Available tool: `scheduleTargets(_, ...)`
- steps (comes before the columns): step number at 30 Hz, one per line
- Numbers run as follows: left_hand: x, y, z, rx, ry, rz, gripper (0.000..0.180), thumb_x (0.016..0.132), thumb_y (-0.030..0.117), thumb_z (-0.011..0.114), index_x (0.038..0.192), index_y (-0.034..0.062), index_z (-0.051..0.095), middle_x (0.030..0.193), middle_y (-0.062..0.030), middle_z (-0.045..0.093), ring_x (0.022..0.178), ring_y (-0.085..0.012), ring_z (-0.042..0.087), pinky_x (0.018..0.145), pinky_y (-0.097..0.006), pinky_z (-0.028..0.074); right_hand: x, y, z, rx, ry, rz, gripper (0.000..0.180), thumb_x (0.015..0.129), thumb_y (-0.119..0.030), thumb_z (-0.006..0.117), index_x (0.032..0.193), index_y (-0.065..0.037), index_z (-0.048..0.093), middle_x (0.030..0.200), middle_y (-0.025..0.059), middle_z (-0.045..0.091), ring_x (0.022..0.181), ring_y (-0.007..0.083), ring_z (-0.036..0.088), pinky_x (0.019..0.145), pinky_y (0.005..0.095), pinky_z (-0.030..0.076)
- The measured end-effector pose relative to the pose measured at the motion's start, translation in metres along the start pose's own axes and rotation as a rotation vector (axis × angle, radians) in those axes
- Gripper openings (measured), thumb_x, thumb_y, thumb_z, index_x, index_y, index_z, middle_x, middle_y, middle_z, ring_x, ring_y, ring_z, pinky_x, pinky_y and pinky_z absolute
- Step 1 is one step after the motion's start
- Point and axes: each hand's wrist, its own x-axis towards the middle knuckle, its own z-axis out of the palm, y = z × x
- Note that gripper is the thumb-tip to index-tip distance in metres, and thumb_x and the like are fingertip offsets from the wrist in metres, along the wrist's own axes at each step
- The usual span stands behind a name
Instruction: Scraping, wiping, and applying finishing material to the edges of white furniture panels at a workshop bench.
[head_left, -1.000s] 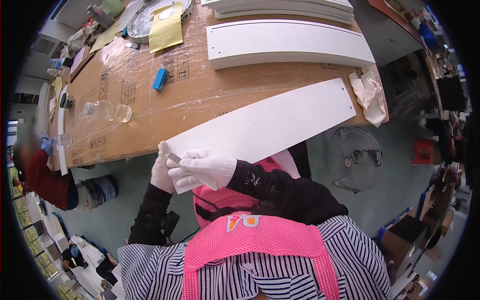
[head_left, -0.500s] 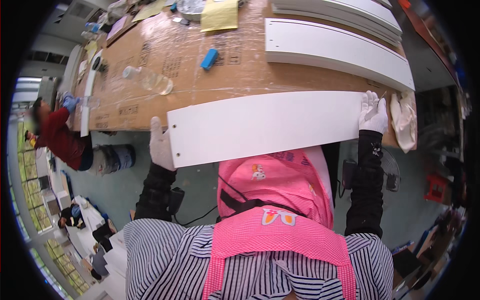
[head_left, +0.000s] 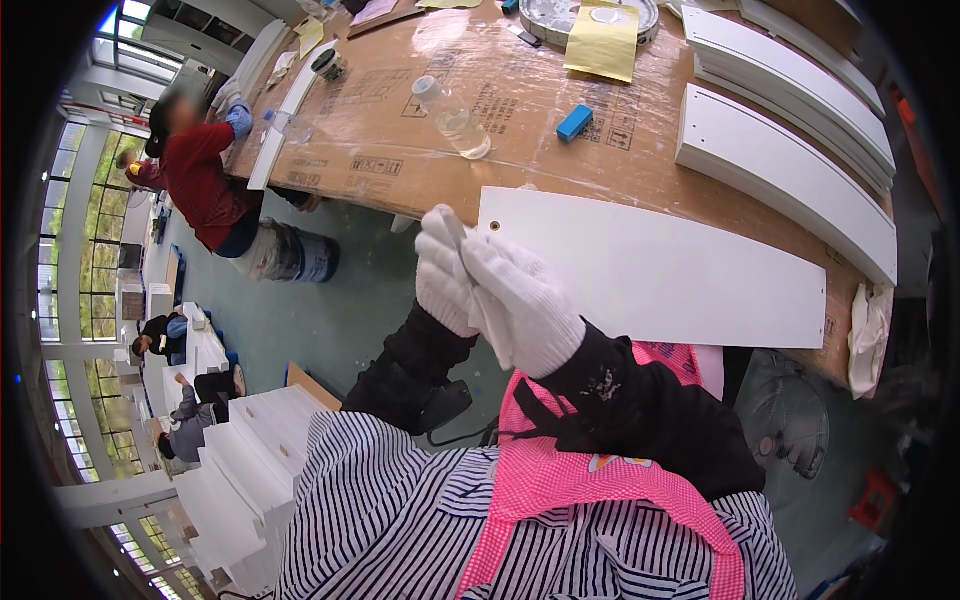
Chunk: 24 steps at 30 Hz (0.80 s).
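Left hand [head_left: 440,278] meets right hand [head_left: 532,300] by white panel [head_left: 655,270], bench's [head_left: 545,160] near edge.
Right fingers clamp thin grey piece [head_left: 489,322]; left fingers: cannot tell.

A clear bottle [head_left: 455,122] is on the cardboard-covered desk [head_left: 540,158]; a yellow sheet [head_left: 603,45] overlaps a round tray [head_left: 545,20]; a fan [head_left: 788,425] and a bucket [head_left: 316,256] are on the floor [head_left: 300,335].

Stacked white panels [head_left: 785,178], a worktable [head_left: 545,165] and a worker (in red) [head_left: 203,180] suggest a workshop.
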Motion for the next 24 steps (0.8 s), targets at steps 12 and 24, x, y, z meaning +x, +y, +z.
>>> scheduleTargets(12, 0.032, 0.023, -0.014, 0.209, 0.029, -0.124, 0.074, 0.106, 0.056, 0.046, 0.149, -0.0039, 0.043, 0.144, -0.0245, 0.056, 0.128, -0.0365, 0.06, 0.108, -0.052, 0.05, -0.108, -0.133, -0.051, -0.373, 0.037, -0.109, 0.048, 0.111, -0.039, 0.042, 0.089, 0.002, 0.054, 0.153, 0.0371, 0.039, 0.136, 0.0391, 0.054, 0.106, 0.0467, 0.055)
scheduleTargets(24, 0.029, 0.019, 0.001, 0.646, 0.339, 0.102, 0.044, 0.11, 0.026, 0.051, 0.144, -0.0016, 0.046, 0.138, -0.0202, 0.06, 0.122, -0.0328, 0.065, 0.103, -0.049, 0.057, -0.166, -0.147, -0.162, -0.058, 0.09, -0.48, 0.037, 0.108, -0.034, 0.053, 0.109, 0.0, 0.069, 0.163, 0.0252, 0.029, 0.151, 0.0366, 0.033, 0.123, 0.0545, 0.033)
